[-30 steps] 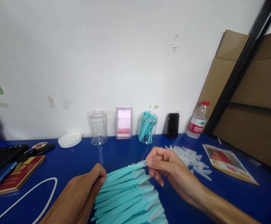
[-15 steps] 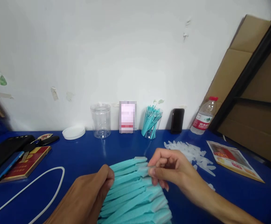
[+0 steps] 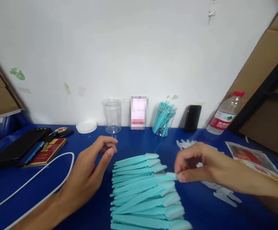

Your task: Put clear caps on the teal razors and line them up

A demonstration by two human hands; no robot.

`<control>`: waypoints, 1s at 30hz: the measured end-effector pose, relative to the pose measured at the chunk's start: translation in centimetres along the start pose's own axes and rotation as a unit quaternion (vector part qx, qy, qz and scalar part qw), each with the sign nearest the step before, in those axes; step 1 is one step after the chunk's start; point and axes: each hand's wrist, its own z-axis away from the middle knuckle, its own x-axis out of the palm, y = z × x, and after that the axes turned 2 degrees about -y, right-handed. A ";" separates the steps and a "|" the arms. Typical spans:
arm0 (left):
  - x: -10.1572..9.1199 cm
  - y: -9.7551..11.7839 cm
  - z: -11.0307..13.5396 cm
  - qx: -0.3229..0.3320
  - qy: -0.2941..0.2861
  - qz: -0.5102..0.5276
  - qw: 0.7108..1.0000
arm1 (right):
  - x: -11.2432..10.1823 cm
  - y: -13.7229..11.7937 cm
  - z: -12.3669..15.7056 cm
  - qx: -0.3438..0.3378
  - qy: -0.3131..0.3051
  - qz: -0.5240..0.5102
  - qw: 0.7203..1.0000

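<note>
"On the blue bench (image 3: 139, 143), what's the person actually busy with?"

"Near side, a row of turquoise sticks (image 3: 146, 198) lying side by side. The left hand (image 3: 88, 167) hangs beside it, thumb and fingers apart, nothing in it. The right hand (image 3: 209, 163) has thumb and fingers pinched on the pale end of one stick (image 3: 162, 176) mid-row, so imo the step is handling that single one."

"And the next move needs what?"

"Light grip, I reckon, no dragging the neighbours; they're packed close."

"Anything in the way?"

"Not the water bottle (image 3: 225, 116) or clear jars (image 3: 112, 116) at the back. Loose translucent pieces (image 3: 222, 196) are partly behind the right hand."
</note>
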 end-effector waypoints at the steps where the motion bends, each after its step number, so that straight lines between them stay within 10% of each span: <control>1: 0.0 -0.1 -0.2 0.003 -0.006 -0.007 1.000 | -0.2 0.0 0.1 0.005 -0.025 0.005 1.000; 19: 0.7 -1.3 0.2 0.066 -0.013 -0.069 0.995 | 0.9 1.4 -0.1 0.032 -0.192 -0.061 0.979; 30: 0.8 -1.0 0.2 0.068 -0.025 -0.088 0.993 | 0.2 1.5 -0.5 0.001 -0.112 -0.077 0.991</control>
